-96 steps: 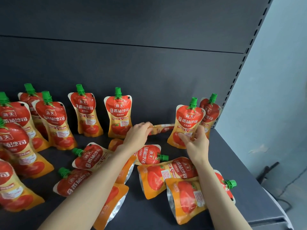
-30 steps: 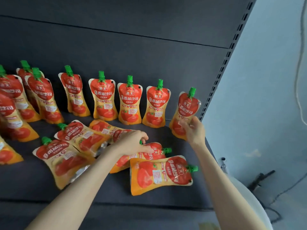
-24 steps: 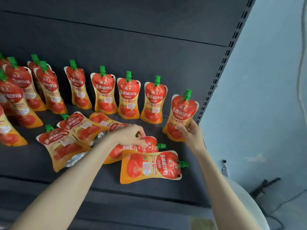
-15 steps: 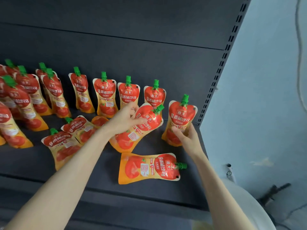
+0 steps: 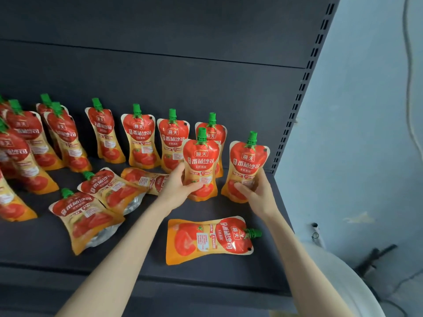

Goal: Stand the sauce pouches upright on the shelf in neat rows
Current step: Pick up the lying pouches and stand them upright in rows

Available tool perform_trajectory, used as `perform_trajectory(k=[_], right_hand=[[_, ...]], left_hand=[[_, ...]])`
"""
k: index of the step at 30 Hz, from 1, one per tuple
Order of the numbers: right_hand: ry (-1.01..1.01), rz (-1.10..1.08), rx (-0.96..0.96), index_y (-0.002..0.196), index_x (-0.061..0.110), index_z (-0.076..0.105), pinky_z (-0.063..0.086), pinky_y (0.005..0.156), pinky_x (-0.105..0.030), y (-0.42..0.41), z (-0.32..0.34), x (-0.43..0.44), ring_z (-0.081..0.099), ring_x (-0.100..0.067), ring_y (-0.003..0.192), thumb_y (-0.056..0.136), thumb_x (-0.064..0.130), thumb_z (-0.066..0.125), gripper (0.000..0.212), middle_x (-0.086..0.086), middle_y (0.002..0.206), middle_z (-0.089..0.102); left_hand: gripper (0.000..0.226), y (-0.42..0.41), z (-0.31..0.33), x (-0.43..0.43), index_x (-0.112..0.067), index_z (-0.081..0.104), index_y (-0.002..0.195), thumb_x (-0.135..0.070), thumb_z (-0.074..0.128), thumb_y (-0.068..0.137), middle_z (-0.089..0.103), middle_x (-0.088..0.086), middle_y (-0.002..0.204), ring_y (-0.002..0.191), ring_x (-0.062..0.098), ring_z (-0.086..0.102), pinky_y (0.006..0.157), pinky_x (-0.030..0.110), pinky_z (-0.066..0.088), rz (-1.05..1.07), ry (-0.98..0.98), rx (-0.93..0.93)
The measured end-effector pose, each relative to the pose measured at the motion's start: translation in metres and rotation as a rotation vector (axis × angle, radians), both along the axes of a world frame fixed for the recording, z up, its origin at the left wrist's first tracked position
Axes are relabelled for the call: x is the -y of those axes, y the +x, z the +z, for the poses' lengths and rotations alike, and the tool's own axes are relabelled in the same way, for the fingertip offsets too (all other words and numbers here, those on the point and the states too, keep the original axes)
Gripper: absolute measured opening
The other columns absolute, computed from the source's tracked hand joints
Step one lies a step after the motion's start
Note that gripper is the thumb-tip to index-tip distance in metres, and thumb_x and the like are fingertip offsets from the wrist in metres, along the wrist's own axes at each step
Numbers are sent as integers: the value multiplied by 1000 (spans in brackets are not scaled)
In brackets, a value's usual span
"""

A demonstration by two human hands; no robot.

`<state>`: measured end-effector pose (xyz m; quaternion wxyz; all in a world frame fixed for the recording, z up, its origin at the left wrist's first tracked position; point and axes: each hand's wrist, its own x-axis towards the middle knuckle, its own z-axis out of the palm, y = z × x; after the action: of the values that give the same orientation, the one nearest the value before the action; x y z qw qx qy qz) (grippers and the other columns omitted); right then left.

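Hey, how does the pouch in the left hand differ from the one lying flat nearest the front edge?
The held pouch is upright, green cap up; the flat pouch lies face up, cap pointing right. The left hand grips the held pouch; nothing touches the flat pouch. The held pouch is farther back, by the standing row; the flat pouch is nearest the front. Both share the red-and-orange tomato print.

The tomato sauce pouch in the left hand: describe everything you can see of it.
The tomato sauce pouch is a glossy, flexible stand-up pack with a green screw cap, a red tomato-shaped upper panel with white Chinese lettering and an orange-yellow lower part picturing a tomato. It is upright, label forward, just left of the neighbouring pouch in the right hand. The left hand grips its lower left side, covering part of the front; whether its base touches the shelf is unclear.
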<state>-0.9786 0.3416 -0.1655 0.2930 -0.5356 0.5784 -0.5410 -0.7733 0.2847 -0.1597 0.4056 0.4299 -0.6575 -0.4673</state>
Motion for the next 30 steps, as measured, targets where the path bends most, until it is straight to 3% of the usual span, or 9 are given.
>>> perform_trajectory(k=[7, 10, 19, 25, 30], right_hand=[[-12, -146, -75, 122, 8, 46, 51, 90, -36, -1, 5, 3, 59, -18, 105, 84, 12, 68, 45, -5, 119, 61], [-10, -142, -84, 123, 9, 46, 51, 89, -35, -3, 5, 6, 60, -22, 108, 84, 13, 68, 45, -6, 120, 61], [69, -100, -107, 127, 12, 41, 48, 88, -29, -3, 10, 4, 57, -22, 113, 87, 16, 64, 46, -3, 125, 58], [71, -188, -167, 130, 12, 42, 47, 92, -34, -4, 12, -8, 54, -20, 117, 87, 24, 65, 50, -4, 130, 54], [1, -267, -279, 130, 17, 45, 44, 92, -32, 0, 11, -30, 49, -18, 119, 91, 28, 59, 44, -1, 134, 50]], left_hand=[[46, -13, 0, 6, -23, 47, 113, -9, 73, 78, 58, -9, 111, 100, 3, 57, 79, 12, 47, 41, -79, -37], [44, -15, -1, 9, -17, 49, 116, -12, 72, 79, 59, -6, 115, 104, 6, 57, 80, 14, 48, 34, -79, -13], [45, -17, 2, 7, -16, 44, 124, -18, 65, 85, 55, 4, 131, 121, 19, 53, 100, 40, 46, 23, -70, 135], [43, -7, 7, -8, -10, 47, 128, -22, 61, 89, 54, 7, 132, 123, 23, 50, 96, 32, 41, 123, -208, 386], [36, 14, 14, -30, -10, 54, 122, -18, 62, 88, 61, 6, 121, 115, 19, 55, 92, 26, 42, 249, -329, 354]])
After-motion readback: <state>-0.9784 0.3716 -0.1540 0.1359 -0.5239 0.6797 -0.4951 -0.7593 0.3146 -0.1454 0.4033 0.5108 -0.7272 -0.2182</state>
